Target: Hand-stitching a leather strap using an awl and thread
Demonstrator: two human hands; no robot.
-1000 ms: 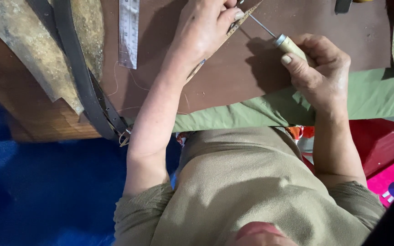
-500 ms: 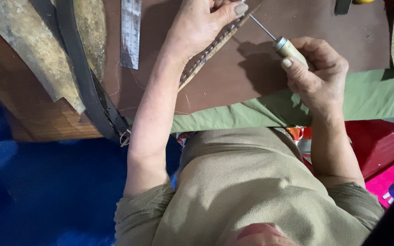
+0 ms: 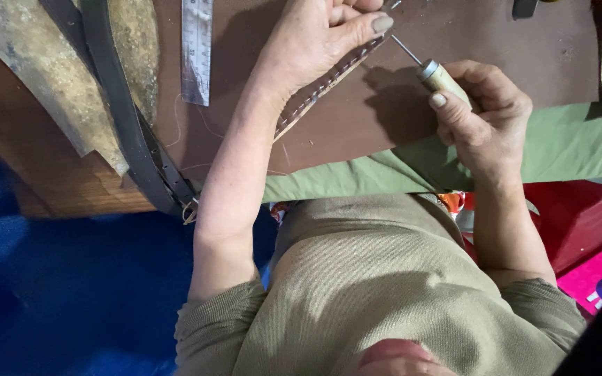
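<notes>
My left hand (image 3: 315,42) presses a narrow stitched leather strip (image 3: 318,90) onto a brown leather sheet (image 3: 384,118) on the table, with the thumb stretched along the strip's upper end. My right hand (image 3: 485,122) grips an awl (image 3: 435,73) by its pale wooden handle. The thin metal point of the awl aims up and left at the strip's end near my left thumb. The far end of the strip is cut off by the top edge of the view.
A metal ruler (image 3: 196,52) lies left of my forearm. A black strap (image 3: 130,132) runs across rough tan leather pieces (image 3: 57,97) on the wooden table (image 3: 50,188). Green cloth (image 3: 573,150) hangs at the table's edge, with red and pink items (image 3: 587,237) to the right.
My left hand has laid the strip flatter, so its stitched edge now shows. The awl in my right hand has barely shifted.
</notes>
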